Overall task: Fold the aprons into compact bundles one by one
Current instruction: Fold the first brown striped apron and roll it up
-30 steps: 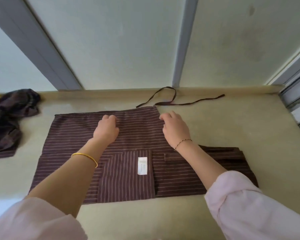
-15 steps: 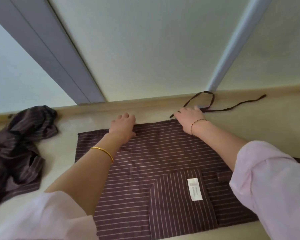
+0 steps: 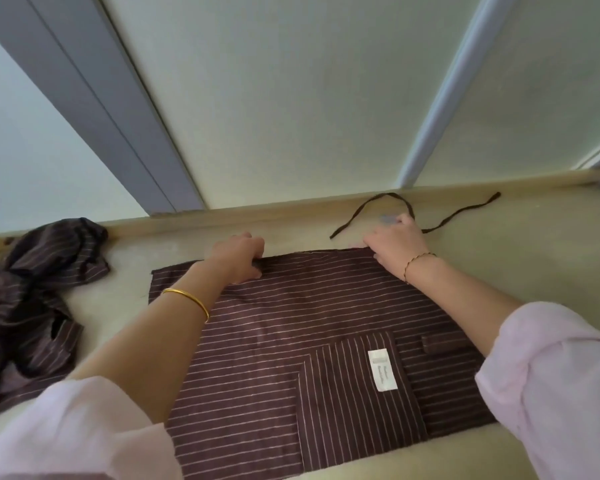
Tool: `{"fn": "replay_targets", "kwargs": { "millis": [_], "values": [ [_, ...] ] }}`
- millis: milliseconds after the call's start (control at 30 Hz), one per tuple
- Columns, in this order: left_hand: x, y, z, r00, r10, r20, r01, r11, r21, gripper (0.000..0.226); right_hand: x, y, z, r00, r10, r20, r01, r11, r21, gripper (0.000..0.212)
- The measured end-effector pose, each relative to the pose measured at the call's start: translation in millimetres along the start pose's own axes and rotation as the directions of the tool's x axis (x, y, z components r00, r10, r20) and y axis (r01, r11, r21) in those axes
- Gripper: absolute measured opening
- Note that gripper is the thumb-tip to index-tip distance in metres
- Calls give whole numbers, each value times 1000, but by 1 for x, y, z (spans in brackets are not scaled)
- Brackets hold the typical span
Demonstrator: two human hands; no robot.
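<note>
far left of my grips, a crumpled apron (image 3: 32, 299) lies heaped on the tabletop (image 3: 534, 271). my left grip (image 3: 238, 256) pinches the far edge of the flat striped apron (image 3: 291, 334). my right grip (image 3: 395, 242) curls onto its far corner, by the strap (image 3: 461, 213).

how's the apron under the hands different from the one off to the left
The apron under the hands lies spread flat, its stripes straight; the apron at the left is a crumpled heap with stripes running every way. The flat one shows a pocket with a white label and a tie strap trailing past its far edge; the heap shows neither. The left hand and right hand grip the flat one's far edge; nothing touches the heap. Both are dark brown with thin pale stripes.
</note>
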State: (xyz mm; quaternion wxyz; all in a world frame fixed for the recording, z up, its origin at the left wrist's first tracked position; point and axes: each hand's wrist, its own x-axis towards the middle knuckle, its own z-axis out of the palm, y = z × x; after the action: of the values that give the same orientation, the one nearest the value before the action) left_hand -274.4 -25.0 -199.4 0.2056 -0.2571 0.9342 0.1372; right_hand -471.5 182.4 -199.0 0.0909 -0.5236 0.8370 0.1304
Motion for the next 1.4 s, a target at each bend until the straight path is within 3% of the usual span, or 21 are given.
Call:
{"fn": "replay_targets", "kwargs": {
  "millis": [67,133,167,233,267,400,567,667,733,833,900,967,1033,1100,1200,1267,1333,1400],
  "values": [
    [-16,3,-7,999,27,19,-27,1000,11,24,-26,-2,-11,1000,-18,14,17,998,60,45],
    [-35,12,-14,996,65,57,-68,996,52,21,-49,-10,-19,975,-93,-203,96,995,6,15],
    [-45,18,-17,993,79,92,-88,992,90,18,-58,-11,-20,949,-124,-290,116,992,-45,13],
    [-69,34,-19,974,85,211,-117,983,141,21,-87,-19,-24,978,-52,-203,50,999,-14,11],
    [-77,39,-20,958,78,275,-124,980,155,25,-94,-20,-20,995,-27,-93,23,999,-46,14],
    [-121,73,6,893,0,449,-94,977,189,41,-143,-28,-3,996,-75,41,85,919,-384,16],
    [-166,110,57,864,-120,489,-69,934,350,38,-194,-43,28,988,-103,118,139,925,-353,28],
    [-182,119,87,880,-219,422,13,899,438,36,-216,-50,48,982,-74,175,125,945,-301,38],
    [-188,132,103,922,-239,304,98,905,413,35,-227,-50,64,983,-16,183,63,965,-254,46],
    [-190,163,123,993,-89,71,59,938,342,47,-247,-50,79,993,29,111,-7,980,-200,53],
    [-191,193,136,997,68,-25,-54,930,364,54,-269,-46,85,991,100,94,-79,974,-210,55],
    [-186,201,143,991,115,-69,-82,928,364,55,-271,-49,83,982,166,93,-136,955,-262,54],
    [-183,204,148,994,91,-66,-64,939,338,54,-278,-49,77,940,250,233,-156,920,-359,43],
    [-183,207,154,995,73,-65,-48,945,325,54,-295,-49,71,836,280,471,-98,922,-374,34],
    [-185,207,160,989,97,-111,-57,945,321,58,-317,-53,58,679,157,717,41,967,-251,52],
    [-189,203,163,982,106,-155,-51,945,324,57,-319,-59,52,640,132,757,54,975,-216,53],
    [-197,196,167,975,96,-202,-21,939,343,53,-312,-70,55,760,136,636,6,976,-216,38],
    [-206,187,171,968,79,-239,14,931,364,49,-302,-83,57,905,162,393,-88,976,-199,31]
  ]
}}
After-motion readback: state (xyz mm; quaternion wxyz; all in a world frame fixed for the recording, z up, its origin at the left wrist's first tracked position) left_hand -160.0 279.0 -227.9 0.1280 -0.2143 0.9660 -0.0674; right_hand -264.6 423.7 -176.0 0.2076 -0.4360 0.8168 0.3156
